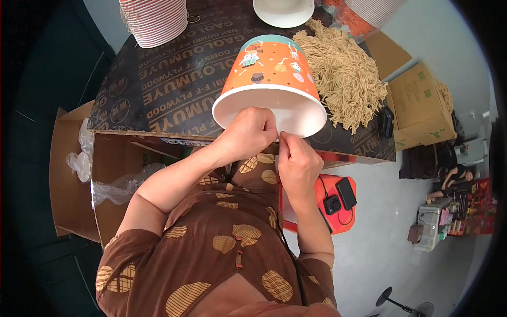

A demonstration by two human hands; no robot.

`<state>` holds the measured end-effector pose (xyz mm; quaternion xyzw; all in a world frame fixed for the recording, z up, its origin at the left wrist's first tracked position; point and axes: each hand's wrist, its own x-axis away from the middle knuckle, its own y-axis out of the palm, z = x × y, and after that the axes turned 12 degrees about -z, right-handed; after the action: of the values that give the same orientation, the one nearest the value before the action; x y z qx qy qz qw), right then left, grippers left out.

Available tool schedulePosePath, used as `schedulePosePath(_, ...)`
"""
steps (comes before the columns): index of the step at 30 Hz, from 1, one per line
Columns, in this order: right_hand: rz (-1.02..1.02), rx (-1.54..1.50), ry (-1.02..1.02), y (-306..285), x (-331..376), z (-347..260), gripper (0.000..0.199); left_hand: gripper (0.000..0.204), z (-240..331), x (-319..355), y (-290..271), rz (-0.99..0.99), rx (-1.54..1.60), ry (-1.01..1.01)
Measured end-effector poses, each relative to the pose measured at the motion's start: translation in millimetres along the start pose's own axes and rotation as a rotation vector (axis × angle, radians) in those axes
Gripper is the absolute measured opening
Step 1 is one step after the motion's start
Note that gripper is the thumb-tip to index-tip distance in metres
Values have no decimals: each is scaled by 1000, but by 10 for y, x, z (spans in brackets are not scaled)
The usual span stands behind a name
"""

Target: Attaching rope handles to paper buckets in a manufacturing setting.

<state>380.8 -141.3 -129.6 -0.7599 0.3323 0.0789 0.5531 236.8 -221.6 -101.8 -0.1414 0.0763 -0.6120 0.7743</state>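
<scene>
An orange paper bucket (272, 66) with a teal band and small cartoon figures lies tilted on the table, its white open mouth facing me. At the near lower rim my left hand (249, 133) is closed, thumb and fingers pressed together, partly in front of the opening. Close beside it, my right hand (300, 161) is closed in a pinch against the same rim. Whatever lies between the fingertips is too small or hidden to make out. A heap of tan cords (346, 76) lies just right of the bucket.
Stacked buckets (154, 21) stand far left; a white round item (285, 11) sits at the back. The dark plywood tabletop (174, 95) ends near my waist. Cardboard boxes (422, 105) are at right, a red stool (346, 211) with black devices below. A person (458, 177) is far off.
</scene>
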Motion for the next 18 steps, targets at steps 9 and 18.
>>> schedulePosePath(9,-57,-42,53,-96,-16,-34,8,12,72,-67,-77,-127,26,-113)
schedulePosePath(18,-165,-215,214,-249,5,-156,7,14,66,-39,-23,-89,4,-50)
